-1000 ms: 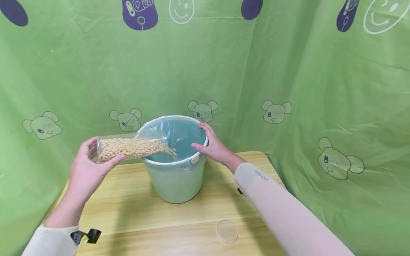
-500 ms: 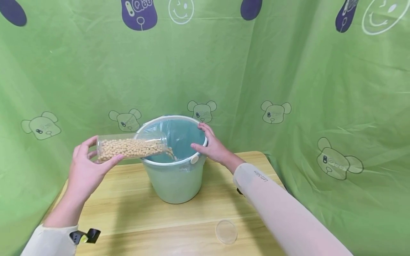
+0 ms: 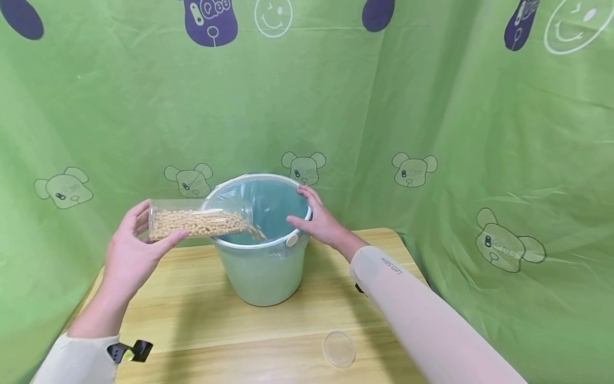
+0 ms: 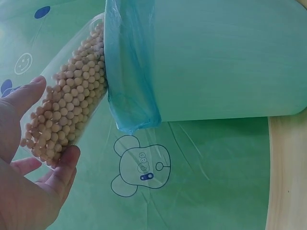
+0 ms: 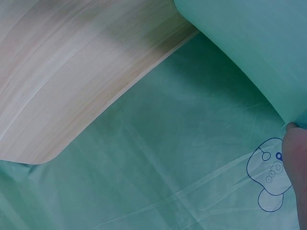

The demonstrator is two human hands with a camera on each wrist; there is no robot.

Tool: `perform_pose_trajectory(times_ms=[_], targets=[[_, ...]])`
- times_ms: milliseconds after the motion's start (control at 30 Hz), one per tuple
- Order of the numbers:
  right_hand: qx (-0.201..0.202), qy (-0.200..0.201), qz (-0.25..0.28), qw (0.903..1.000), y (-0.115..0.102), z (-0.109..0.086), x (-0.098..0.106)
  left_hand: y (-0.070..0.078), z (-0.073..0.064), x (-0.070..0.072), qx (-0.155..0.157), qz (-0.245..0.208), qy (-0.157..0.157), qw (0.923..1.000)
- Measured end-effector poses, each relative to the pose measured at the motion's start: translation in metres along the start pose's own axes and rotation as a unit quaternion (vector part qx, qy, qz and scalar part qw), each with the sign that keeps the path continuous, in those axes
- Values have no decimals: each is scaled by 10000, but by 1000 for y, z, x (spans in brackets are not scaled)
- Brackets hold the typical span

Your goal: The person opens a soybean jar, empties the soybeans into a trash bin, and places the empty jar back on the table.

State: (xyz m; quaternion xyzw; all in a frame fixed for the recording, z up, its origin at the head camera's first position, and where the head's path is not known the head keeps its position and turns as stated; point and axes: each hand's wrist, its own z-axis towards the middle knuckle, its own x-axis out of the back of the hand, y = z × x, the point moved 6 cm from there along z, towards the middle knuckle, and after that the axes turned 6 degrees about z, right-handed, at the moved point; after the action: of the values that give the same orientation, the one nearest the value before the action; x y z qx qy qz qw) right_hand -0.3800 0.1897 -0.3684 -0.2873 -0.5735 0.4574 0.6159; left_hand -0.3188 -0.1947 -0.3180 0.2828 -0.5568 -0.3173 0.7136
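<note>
My left hand (image 3: 131, 248) grips a clear plastic jar (image 3: 177, 204) by its base end. The jar lies nearly level, its mouth over the near left rim of a pale green bucket (image 3: 264, 274). Round beige beans (image 4: 72, 98) fill the lower part of the jar, and a thin stream of them drops from the mouth into the bucket. A blue plastic bag (image 4: 132, 72) lines the bucket and folds over its rim. With thumb and fingers my right hand (image 3: 322, 220) holds the bucket's right rim. The bucket's bottom inside is hidden.
The bucket stands on a light wooden table (image 3: 268, 341). A clear round lid (image 3: 339, 349) lies near the table's front, right of the bucket. Green printed cloth (image 3: 312, 96) hangs behind and at both sides.
Beans keep running out, and their level in the jar has dropped. My left hand and the jar have shifted slightly right. The right hand and bucket have stayed put.
</note>
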Motion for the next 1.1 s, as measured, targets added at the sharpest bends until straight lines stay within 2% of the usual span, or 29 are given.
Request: perform_pose_trajectory(times_ms=[533,1100], targets=[[-7,17,-8,10000,2,1,-1,5,1,-3,-55,-276,-96,9996],[59,25,-63,10000,-1,-2,0,11,4,-2,-222,-305,-141,9992]])
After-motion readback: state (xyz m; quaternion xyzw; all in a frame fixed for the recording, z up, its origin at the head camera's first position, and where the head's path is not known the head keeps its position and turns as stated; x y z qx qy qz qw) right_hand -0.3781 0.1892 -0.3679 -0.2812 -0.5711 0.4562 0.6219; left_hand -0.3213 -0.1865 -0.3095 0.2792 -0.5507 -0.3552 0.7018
